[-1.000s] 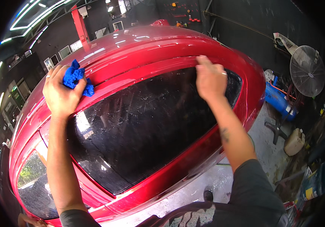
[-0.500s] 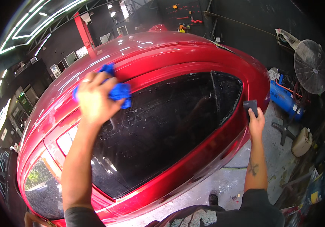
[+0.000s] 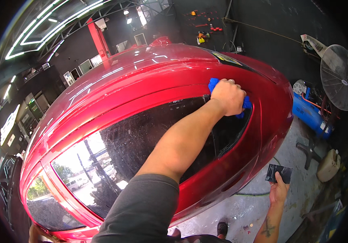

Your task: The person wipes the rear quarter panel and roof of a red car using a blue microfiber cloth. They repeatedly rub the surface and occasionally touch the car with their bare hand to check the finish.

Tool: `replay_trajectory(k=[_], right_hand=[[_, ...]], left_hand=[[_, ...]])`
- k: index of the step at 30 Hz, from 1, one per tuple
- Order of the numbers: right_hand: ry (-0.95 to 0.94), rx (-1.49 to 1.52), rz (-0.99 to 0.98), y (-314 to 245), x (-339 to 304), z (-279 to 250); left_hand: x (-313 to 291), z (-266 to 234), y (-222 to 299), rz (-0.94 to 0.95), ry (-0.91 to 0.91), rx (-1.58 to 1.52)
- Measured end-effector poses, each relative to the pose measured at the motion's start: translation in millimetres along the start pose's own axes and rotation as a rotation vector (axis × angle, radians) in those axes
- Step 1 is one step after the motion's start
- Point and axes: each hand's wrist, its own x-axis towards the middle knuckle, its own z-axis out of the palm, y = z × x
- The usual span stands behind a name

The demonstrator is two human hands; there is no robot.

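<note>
A red car (image 3: 174, 73) with dark side windows fills the middle of the view. My left hand (image 3: 228, 97) is closed around a bunched blue cloth (image 3: 213, 84) and presses it against the car at the far right corner of the side window (image 3: 141, 141). Part of the cloth is hidden under my palm. Small pale specks or drops dot the window glass. Low on the right, my right hand (image 3: 278, 192) grips a thin, dark, square-cornered flat piece (image 3: 284, 175) by its lower edge, thumb on top, away from the car.
To the right stand a large fan (image 3: 338, 77), a blue air compressor (image 3: 311, 115) and a beige jug (image 3: 328, 165). A hose (image 3: 255, 195) lies on the floor. At the lower left edge, another person's arm (image 3: 36, 233) shows near the car.
My left hand has swept the blue cloth rightward along the window's top edge to its far right corner. My right hand has dropped lower, away from the car, with the dark piece.
</note>
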Motion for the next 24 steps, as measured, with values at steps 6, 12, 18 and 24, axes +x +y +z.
replay_trajectory(k=[6, 12, 18, 24], right_hand=[[-0.116, -0.046, 0.003, 27.1, 43.0, 84.9], [-0.306, -0.646, -0.934, -7.2, 64.5, 312.5], [-0.212, -1.04, -1.27, 48.5, 37.4, 375.9], [-0.388, -0.982, -1.37, 53.6, -58.9, 435.6]], left_hand=[[-45.5, -58.5, -42.3, -0.131, 0.006, 0.04], [-180.6, -124.8, -93.4, -0.313, 0.127, 0.192], [-359.4, -191.4, -157.4, -0.429, 0.297, 0.356], [-484.8, -218.3, -218.6, -0.705, 0.489, 0.366]])
